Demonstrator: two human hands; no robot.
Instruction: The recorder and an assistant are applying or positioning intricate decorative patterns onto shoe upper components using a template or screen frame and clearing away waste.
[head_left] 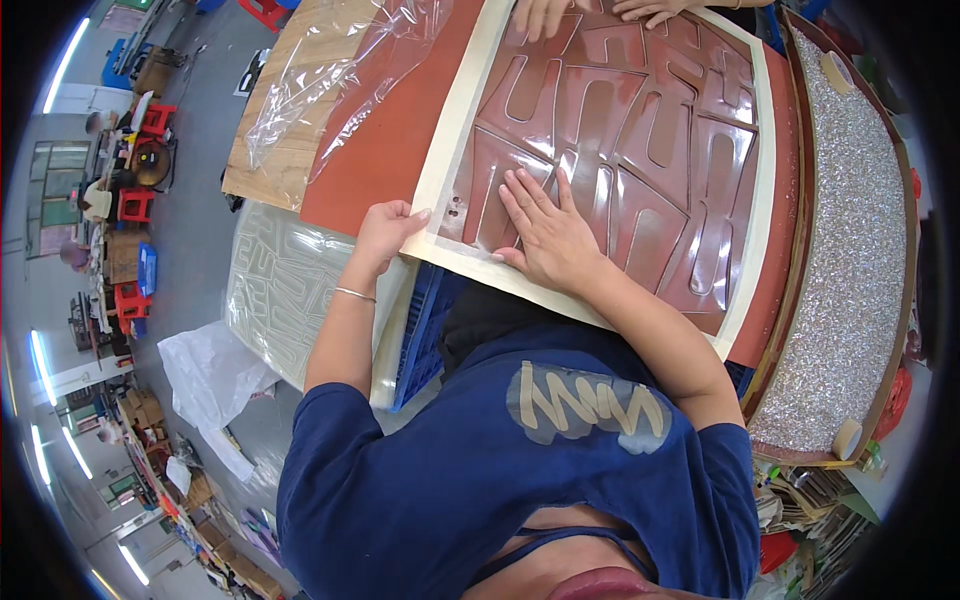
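A large clear plastic sheet (580, 132) with raised or cut outlines of angular and rounded shapes lies over a reddish-brown surface. A cream border strip (452, 118) frames it. My left hand (388, 235) pinches the border at its near left corner, thumb on top. My right hand (552, 236) rests flat on the plastic near that corner, fingers spread, holding nothing. At the far edge lie a co-worker's two hands, one (543, 14) over the left part of the sheet and another (650, 9) farther right.
Left of the sheet are an orange-red sheet (385, 150), crinkled clear film (300, 105) and a wooden board (250, 170). Below sits a wrapped stack of pale patterned sheets (280, 290) beside a blue crate (418, 335). A silver glittery panel (840, 240) with tape rolls (847, 438) stands right.
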